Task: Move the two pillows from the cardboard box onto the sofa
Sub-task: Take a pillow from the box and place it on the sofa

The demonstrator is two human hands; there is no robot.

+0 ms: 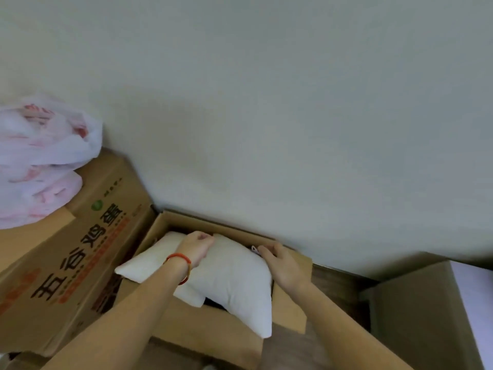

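This is looking like a room in a home, perhaps a corner used for storage. A plain pale wall (266, 102) is filling the far side, and a wooden floor (338, 284) is showing below it. Cardboard boxes are standing close together: a printed egg carton (80, 249) at left is carrying plastic shopping bags (40, 161).

Both hands reach into an open cardboard box (170, 222) by the wall. The left hand (196, 248) pinches the far edge of a white pillow (234, 284); the right hand (284, 265) grips its right side.
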